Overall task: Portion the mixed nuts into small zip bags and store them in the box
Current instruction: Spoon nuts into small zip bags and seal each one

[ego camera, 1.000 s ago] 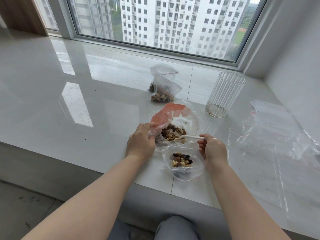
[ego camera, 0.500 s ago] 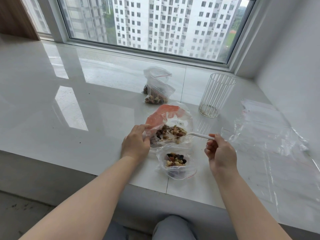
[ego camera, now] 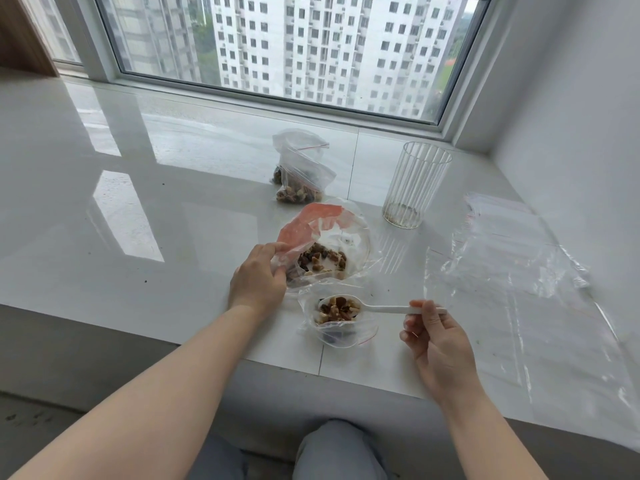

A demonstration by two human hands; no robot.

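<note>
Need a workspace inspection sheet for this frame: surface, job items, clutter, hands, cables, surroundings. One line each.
Surface: glossy white stone sill, a few dark specks.
Job's things: large nut bag open, part full; small zip bag open at the near edge; white spoon loaded with nuts over its mouth; filled zip bags farther back; no box seen.
Clutter: ribbed clear cup, crumbs in its base; crumpled clear plastic sheeting on the right.
Hands: left hand grips the large bag's rim; right hand pinches the spoon handle.
Cables: nothing seen.
Surroundings: window onto apartment towers, white wall on the right, person's knees below the sill.
</note>
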